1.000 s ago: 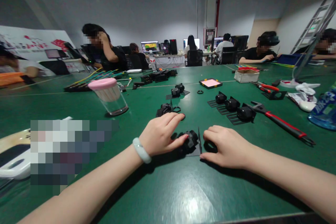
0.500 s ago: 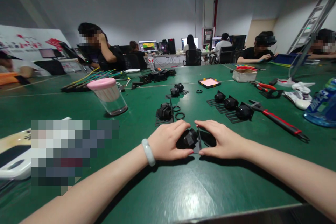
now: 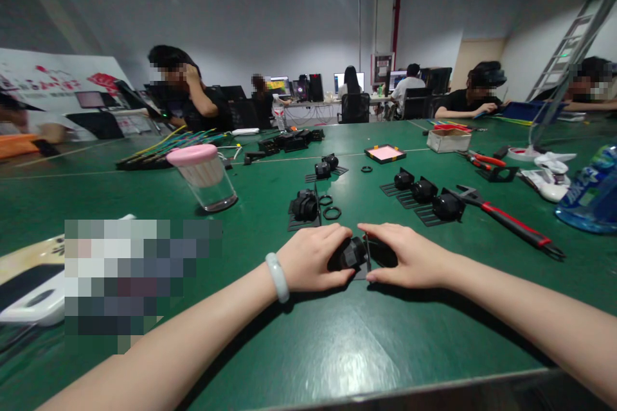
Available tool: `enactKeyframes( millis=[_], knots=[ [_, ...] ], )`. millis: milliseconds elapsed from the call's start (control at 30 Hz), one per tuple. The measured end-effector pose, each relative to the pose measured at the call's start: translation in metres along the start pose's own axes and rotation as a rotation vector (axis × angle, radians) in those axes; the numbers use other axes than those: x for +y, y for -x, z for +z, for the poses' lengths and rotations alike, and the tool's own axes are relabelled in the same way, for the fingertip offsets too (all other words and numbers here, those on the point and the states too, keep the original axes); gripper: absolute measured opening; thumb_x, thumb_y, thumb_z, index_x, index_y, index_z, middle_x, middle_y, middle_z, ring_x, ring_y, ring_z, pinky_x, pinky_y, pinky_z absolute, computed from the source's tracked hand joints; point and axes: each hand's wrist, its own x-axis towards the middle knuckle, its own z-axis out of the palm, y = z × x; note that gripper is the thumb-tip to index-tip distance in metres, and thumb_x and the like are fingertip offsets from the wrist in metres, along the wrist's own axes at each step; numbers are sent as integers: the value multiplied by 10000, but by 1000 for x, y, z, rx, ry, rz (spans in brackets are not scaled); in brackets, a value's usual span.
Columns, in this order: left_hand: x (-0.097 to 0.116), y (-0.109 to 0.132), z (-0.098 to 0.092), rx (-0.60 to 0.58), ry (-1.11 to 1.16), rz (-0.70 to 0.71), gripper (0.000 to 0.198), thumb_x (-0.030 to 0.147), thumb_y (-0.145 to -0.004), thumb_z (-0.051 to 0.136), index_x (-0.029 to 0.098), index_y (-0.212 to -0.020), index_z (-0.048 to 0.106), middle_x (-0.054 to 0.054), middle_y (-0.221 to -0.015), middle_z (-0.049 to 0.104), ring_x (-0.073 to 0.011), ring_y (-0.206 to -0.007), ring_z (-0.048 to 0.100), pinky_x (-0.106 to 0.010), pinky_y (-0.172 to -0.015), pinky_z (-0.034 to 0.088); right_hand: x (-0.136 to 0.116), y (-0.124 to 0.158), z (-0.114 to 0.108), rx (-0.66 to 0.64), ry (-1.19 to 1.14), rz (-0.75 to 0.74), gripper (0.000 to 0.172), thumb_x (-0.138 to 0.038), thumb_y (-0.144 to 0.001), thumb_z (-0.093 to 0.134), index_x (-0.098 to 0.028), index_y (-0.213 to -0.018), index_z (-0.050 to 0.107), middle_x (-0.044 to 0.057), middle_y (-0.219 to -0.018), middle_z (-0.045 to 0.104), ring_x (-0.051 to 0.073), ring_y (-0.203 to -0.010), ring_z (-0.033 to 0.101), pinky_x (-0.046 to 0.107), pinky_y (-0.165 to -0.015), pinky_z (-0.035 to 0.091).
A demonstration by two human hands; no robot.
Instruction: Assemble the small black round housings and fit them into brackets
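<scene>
Low over the green table's near side, my left hand [image 3: 315, 258] is curled around a black threaded fitting [image 3: 354, 253], a bracelet on its wrist. The fitting sits against a thin upright black bracket [image 3: 368, 255]. My right hand [image 3: 409, 255] grips the bracket's edges from the other side, thumb low and fingers high. My palms hide part of the piece. Just beyond lie a similar black fitting on a slotted bracket [image 3: 304, 207] and two black ring nuts, one nearer [image 3: 332, 212] and one farther [image 3: 326, 200].
More black fittings on brackets [image 3: 424, 190] stand in a row at right, beside an adjustable wrench [image 3: 511, 221]. A pink-lidded cup [image 3: 202, 176] stands left, a blue bottle [image 3: 590, 196] far right. Farther back are a pink-filled tray [image 3: 385, 153], cable bundles [image 3: 164, 149] and other people.
Both hands keep their hold on the fitting and bracket, nearly still. The view has shifted slightly, and a person in the background has turned.
</scene>
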Motion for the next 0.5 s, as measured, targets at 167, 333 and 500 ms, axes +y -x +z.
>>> enactKeyframes(
  millis=[167, 333, 500],
  knots=[
    [0, 0, 2, -6, 9, 72, 409, 366, -722, 465, 126, -1048, 413, -78, -875, 578, -190, -771, 560, -279, -663, 444, -1, 0, -1, -7, 8, -10, 719, -433, -660, 605, -104, -1246, 352, 149, -1185, 493, 237, -1058, 483, 364, -887, 394],
    [-3, 0, 3, -4, 39, 118, 421, 348, -727, 463, 118, -1073, 398, -89, -913, 583, -194, -808, 565, -284, -693, 449, -1, 0, -1, -9, -2, -7, 718, -413, -655, 616, -117, -1251, 347, 143, -1186, 494, 235, -1055, 486, 365, -884, 397],
    [-6, 1, 3, -12, 72, 145, 431, 331, -728, 463, 116, -1093, 384, -95, -933, 588, -194, -820, 571, -285, -712, 455, -1, 0, -1, -18, -6, -7, 713, -415, -663, 609, -116, -1253, 340, 149, -1184, 493, 238, -1058, 485, 371, -883, 396]
  ],
)
